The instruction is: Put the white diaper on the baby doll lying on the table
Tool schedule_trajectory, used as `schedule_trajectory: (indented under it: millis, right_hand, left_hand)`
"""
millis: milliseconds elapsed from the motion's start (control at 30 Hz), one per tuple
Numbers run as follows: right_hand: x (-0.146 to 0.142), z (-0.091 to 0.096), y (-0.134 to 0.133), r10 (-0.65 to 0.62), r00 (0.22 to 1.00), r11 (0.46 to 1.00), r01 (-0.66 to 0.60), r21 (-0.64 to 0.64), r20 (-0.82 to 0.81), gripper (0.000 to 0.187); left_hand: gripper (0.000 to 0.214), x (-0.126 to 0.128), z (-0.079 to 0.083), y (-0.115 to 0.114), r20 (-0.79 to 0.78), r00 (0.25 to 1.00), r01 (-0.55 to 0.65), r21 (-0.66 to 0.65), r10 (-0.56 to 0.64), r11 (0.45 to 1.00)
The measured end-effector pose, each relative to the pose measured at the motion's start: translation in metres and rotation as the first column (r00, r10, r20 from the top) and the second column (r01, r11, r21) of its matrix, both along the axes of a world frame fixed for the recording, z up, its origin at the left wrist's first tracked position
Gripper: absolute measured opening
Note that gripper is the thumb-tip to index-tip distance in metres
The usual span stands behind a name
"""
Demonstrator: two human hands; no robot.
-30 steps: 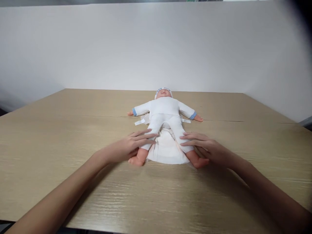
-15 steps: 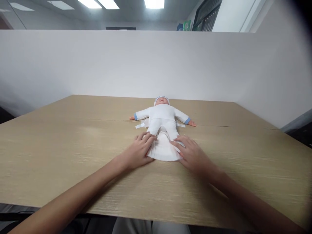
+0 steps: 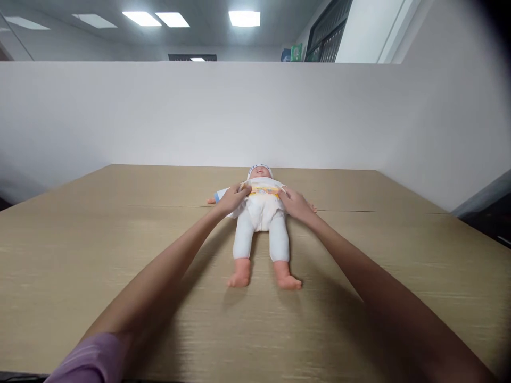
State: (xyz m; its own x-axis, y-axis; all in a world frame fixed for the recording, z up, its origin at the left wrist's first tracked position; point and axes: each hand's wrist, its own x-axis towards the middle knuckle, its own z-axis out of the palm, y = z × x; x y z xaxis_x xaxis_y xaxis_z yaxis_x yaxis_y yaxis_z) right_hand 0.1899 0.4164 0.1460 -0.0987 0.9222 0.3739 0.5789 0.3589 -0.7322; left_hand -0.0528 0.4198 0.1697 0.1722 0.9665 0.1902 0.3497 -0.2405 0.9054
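Note:
A baby doll (image 3: pixel 261 234) in white clothes and a cap lies on its back on the wooden table (image 3: pixel 99 255), feet toward me. A white diaper (image 3: pixel 262 205) with a yellow waistband is folded up over its belly. My left hand (image 3: pixel 235 198) pinches the diaper's top corner at the doll's right side. On the other side my right hand (image 3: pixel 294 204) grips the opposite corner of the waistband. Both arms reach far forward.
A white partition wall (image 3: pixel 159 117) stands behind the table and along its right side. Ceiling lights and a dark window frame show above it. The table's near edge runs along the bottom of the view.
Both hands moved from beside the doll's legs up to its waist, bringing the diaper's front flap up over the belly. The doll's legs and feet now lie uncovered.

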Motion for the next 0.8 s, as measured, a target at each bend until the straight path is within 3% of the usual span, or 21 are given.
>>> schedule_trajectory:
  millis: [100, 167, 433, 500, 567, 700, 800]
  right_hand:
    - [-0.004, -0.010, 0.025, 0.002, 0.999, 0.997, -0.006, -0.080, -0.050, 0.035]
    - [-0.004, -0.015, 0.024, 0.027, 0.996, 0.993, -0.036, -0.113, -0.084, 0.036]
    - [0.016, -0.013, -0.033, 0.158, 0.981, 0.953, -0.181, -0.241, -0.114, 0.049]
    - [0.022, -0.014, -0.039, 0.132, 0.990, 0.968, -0.141, -0.210, -0.053, 0.049]
    - [0.030, -0.017, -0.042, 0.017, 0.999, 0.991, -0.012, -0.131, 0.039, 0.046]
    - [0.050, -0.028, -0.057, -0.147, 0.976, 0.989, 0.149, -0.001, 0.158, 0.036]
    - [0.064, -0.044, -0.072, -0.211, 0.929, 0.976, 0.183, 0.116, 0.305, 0.031]
  left_hand:
    - [0.046, 0.004, -0.017, 0.018, 0.058, 0.998, 0.012, -0.075, -0.007, 0.997]
    - [0.053, 0.002, -0.026, 0.016, 0.082, 0.997, 0.016, -0.116, -0.007, 0.993]
    - [0.068, -0.022, -0.033, -0.030, 0.074, 0.992, 0.116, -0.251, -0.101, 0.961]
    - [0.066, -0.025, -0.031, -0.034, -0.017, 0.997, 0.072, -0.207, -0.077, 0.976]
    - [0.059, -0.026, -0.026, -0.035, -0.106, 0.994, -0.015, -0.110, 0.004, 0.994]
    - [0.040, -0.021, -0.010, -0.041, -0.143, 0.980, -0.130, 0.062, 0.137, 0.990]
    - [0.032, -0.004, 0.004, -0.054, -0.251, 0.960, -0.046, 0.303, 0.126, 0.952]
